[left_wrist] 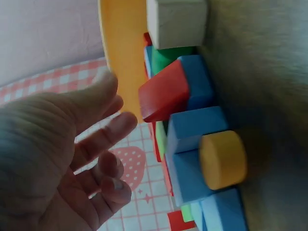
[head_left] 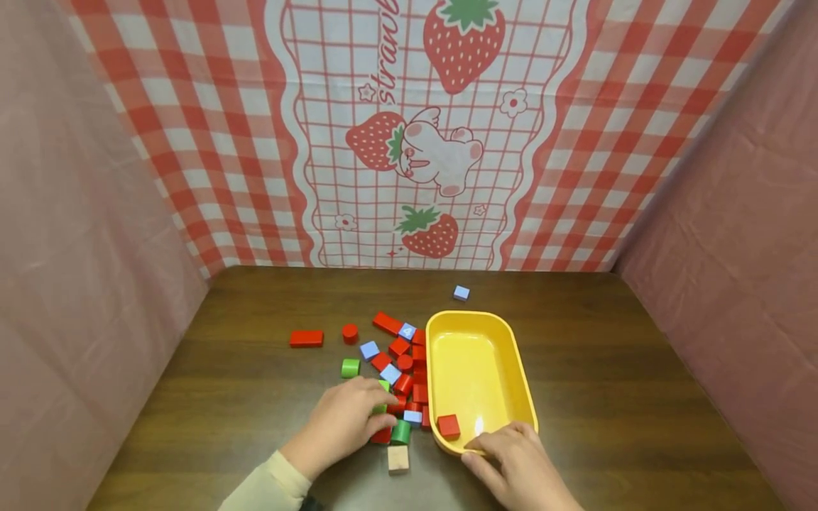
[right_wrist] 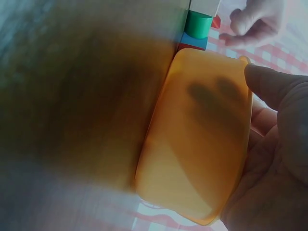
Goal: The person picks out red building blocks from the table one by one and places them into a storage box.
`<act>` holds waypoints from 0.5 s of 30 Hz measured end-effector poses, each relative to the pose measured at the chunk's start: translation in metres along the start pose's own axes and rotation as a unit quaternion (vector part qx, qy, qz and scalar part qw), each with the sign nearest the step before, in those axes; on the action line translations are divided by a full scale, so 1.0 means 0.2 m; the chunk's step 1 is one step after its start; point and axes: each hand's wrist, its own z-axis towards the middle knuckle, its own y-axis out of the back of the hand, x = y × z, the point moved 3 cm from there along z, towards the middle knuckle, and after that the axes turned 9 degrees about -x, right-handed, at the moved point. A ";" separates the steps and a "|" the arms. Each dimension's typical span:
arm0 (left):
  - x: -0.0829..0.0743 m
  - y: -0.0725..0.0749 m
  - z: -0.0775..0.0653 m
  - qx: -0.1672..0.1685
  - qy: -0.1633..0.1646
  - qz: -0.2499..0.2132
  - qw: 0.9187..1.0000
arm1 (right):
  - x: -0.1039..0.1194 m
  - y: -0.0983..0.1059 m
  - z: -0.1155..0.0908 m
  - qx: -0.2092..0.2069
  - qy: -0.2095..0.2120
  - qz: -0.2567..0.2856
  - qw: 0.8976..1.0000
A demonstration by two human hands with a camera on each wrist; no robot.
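My right hand [head_left: 514,465] pinches the near rim of a yellow tray [head_left: 469,376], thumb outside and fingers over the edge, as the right wrist view shows. One red cube [head_left: 449,426] lies in the tray's near left corner. Over the near part of the block pile hovers my left hand [head_left: 345,422], its fingers loosely bent; in the left wrist view nothing sits between them. Close by it are a dark green block [head_left: 400,432], a plain wooden cube [head_left: 398,460] and blue blocks [left_wrist: 190,175]. The hand hides part of the pile in the head view.
Red, blue and green blocks crowd against the tray's left wall. Farther left lie a red bar [head_left: 307,339], a red cylinder [head_left: 349,333] and a light green block [head_left: 350,367]. A pale blue block [head_left: 461,292] sits behind the tray. A strawberry-print cloth [head_left: 255,177] hangs behind the table.
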 end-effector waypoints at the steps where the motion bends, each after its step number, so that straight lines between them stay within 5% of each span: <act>1: 0.00 0.00 -0.02 0.009 -0.011 0.001 1.000 | 0.00 0.00 0.00 -0.001 0.001 0.000 1.000; 7: -0.01 -0.02 -0.06 0.048 -0.045 0.034 0.997 | 0.00 0.00 0.00 -0.001 -0.003 0.001 1.000; 15: 0.00 -0.05 -0.07 0.052 -0.053 0.070 0.995 | -0.01 0.00 -0.01 -0.010 0.008 0.001 1.000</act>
